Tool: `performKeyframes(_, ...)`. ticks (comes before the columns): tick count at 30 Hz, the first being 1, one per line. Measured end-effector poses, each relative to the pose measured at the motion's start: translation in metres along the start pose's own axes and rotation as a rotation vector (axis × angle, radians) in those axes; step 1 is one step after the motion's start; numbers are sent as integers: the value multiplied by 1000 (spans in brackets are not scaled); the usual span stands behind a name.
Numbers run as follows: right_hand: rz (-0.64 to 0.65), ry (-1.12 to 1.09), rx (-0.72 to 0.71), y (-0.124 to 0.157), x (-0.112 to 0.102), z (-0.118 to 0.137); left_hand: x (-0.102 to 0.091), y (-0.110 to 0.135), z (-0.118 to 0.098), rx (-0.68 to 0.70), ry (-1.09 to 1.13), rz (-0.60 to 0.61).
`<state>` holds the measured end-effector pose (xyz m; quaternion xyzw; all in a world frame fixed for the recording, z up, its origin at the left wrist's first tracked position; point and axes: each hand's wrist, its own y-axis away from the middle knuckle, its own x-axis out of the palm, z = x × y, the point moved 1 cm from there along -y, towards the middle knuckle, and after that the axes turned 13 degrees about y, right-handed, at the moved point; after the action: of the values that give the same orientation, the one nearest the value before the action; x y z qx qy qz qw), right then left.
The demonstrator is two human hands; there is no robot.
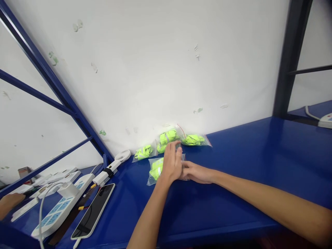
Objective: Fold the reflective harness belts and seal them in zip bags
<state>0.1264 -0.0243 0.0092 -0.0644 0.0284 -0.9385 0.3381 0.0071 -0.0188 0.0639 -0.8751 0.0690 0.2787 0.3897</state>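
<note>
A clear plastic zip bag with a folded neon-yellow reflective garment [156,168] lies on the blue table, close to me. Over its right part is my left hand [172,162], fingers stretched out and pointing away from me, the thumb a little apart from them. From the right, my right hand [197,172] meets it at the bag's right edge. Its fingers look closed on that edge, but the fingertips are partly hidden behind my left hand. Just beyond my hands, against the wall, are similar bags: a left one [144,152], a middle one [168,137] and a right one [194,139].
To the left lie a white handheld fan [122,156], a phone [93,211] with a cable and a white power strip [61,207]. A blue metal frame [85,126] rises there. Beyond it, another person's hand [11,204] shows at the left edge. A dark post [290,58] stands right.
</note>
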Motion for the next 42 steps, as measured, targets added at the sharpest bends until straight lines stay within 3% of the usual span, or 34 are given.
performKeyframes(3,-88,37,35,-3,-9,1,-18,-11,11,-60,28,55)
performKeyframes(7,-329,260,49,-4,-25,3,-29,-26,32,-213,-97,383)
performKeyframes(12,-414,681,-117,-1,-35,5,-14,-42,43,-299,-225,590)
performKeyframes(17,-469,836,-152,4,-34,8,4,-44,48,-297,-101,691)
performKeyframes(22,-418,898,-64,9,-35,9,10,-32,56,-279,-142,533)
performKeyframes(27,-326,823,26,12,-34,9,8,-25,59,-401,-253,354)
performKeyframes(33,-199,876,-66,19,-29,17,-6,-21,62,-464,-289,165)
performKeyframes(39,-227,944,-121,22,-29,18,-25,-19,70,-473,-140,43)
performKeyframes(42,-244,898,-98,21,-27,16,-26,-17,67,-458,-199,1)
